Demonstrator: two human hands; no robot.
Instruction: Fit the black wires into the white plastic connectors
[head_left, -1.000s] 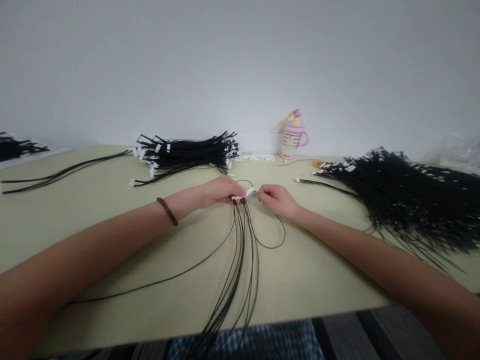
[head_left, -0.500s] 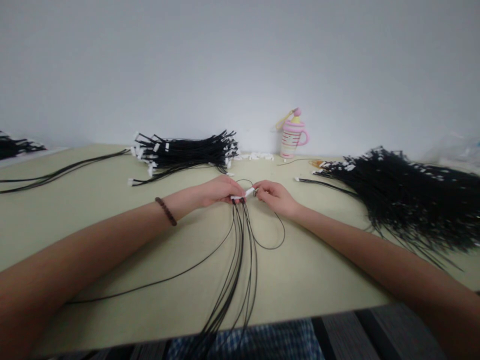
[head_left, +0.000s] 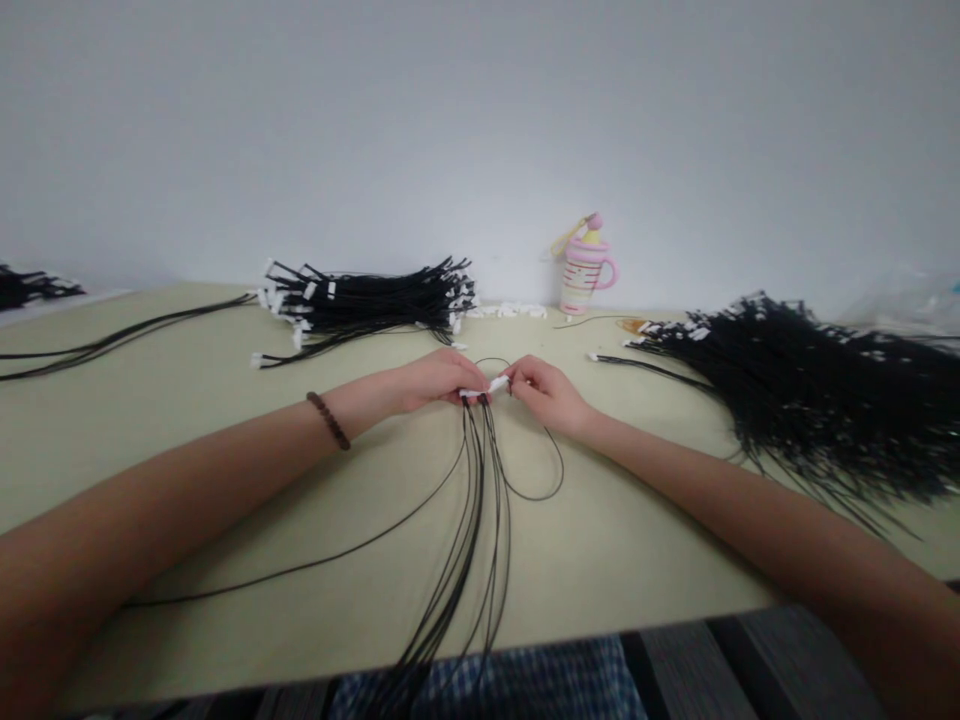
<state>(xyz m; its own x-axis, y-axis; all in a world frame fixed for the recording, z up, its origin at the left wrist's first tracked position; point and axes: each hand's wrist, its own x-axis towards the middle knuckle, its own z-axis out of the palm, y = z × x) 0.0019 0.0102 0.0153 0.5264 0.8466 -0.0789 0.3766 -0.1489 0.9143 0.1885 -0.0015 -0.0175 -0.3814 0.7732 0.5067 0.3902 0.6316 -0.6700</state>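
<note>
White connector (head_left: 472, 393) sits pinched in left hand (head_left: 441, 379)

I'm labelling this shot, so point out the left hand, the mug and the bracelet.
Left hand (head_left: 441, 380): head view, on the back of the hand.
Mug (head_left: 578, 277): head view, on the striped body.
Bracelet (head_left: 328, 420): head view, midway along its visible band.

A plain pale grey wall (head_left: 337, 130) rises behind a yellowish-green table (head_left: 637, 540) in soft, dim light
</note>
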